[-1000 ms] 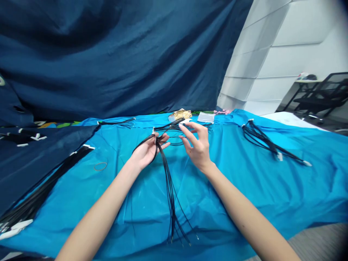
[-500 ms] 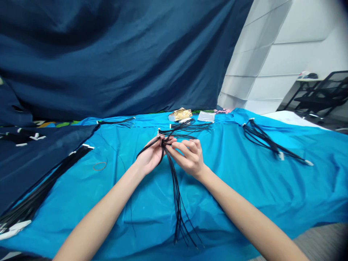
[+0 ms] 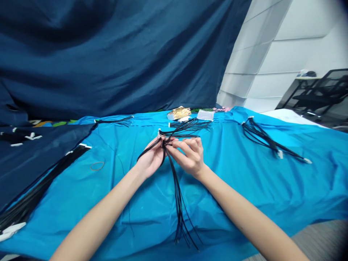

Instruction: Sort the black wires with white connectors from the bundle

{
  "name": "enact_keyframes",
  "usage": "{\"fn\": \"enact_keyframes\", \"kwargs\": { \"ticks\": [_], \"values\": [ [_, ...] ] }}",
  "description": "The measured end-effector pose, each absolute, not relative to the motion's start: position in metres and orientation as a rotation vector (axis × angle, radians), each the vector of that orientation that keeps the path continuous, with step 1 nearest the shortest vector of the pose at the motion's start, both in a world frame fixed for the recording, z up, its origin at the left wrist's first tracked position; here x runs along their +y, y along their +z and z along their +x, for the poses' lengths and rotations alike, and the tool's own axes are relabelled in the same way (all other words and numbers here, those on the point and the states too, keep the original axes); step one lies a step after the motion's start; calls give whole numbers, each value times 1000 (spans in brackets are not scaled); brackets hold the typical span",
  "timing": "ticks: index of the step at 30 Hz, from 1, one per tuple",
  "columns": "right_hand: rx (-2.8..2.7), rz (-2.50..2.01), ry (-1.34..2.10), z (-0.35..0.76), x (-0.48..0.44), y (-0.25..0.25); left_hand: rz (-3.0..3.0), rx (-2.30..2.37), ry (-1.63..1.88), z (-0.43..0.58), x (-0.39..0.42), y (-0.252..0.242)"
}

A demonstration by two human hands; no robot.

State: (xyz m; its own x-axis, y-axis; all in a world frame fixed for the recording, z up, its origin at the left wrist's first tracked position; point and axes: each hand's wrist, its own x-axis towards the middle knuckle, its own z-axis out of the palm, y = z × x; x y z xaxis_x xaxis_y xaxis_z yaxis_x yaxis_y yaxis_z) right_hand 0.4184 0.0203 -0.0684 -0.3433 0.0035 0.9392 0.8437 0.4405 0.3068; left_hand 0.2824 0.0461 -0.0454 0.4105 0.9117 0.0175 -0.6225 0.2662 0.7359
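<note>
The left hand [image 3: 151, 158] closes its grip round the top of the black wire bundle [image 3: 178, 197]. The bundle's long axis trails toward the near edge of the bench [image 3: 244, 181]. Just right of the bundle, the right hand [image 3: 191, 156] pinches that same top end.

Top of the bundle [image 3: 178, 195]: hidden where your left hand [image 3: 150, 159] and right hand [image 3: 190, 156] close on it. Your curled right fingers [image 3: 187, 145] cover the crossing, so which strands they pinch cannot be read. White connector there mostly covered.
Both your forearms run off the bottom edge.
Long wires [image 3: 38, 188] on your left: near ends cut by the left edge.
Gold packet [image 3: 178, 113] and clear bag [image 3: 206, 115] at the far side: contents too small to tell.
Pink item [image 3: 223, 108] beside them: too small to identify.
Chair [image 3: 320, 92]: cut by the right edge.
</note>
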Motion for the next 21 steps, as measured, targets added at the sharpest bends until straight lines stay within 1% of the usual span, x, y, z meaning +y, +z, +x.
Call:
{"fn": "enact_keyframes", "kwargs": {
  "ticks": [11, 17, 21],
  "values": [
    [-1683, -835, -879, 414, 19, -67, 681, 475, 1074, 282, 43, -43],
    [-1678, -829, -524, 410, 16, -62, 632, 491, 1088, 283, 46, -42],
    [-1602, -771, -113, 408, 15, -54, 573, 531, 1130, 283, 48, -41]
  ]
}}
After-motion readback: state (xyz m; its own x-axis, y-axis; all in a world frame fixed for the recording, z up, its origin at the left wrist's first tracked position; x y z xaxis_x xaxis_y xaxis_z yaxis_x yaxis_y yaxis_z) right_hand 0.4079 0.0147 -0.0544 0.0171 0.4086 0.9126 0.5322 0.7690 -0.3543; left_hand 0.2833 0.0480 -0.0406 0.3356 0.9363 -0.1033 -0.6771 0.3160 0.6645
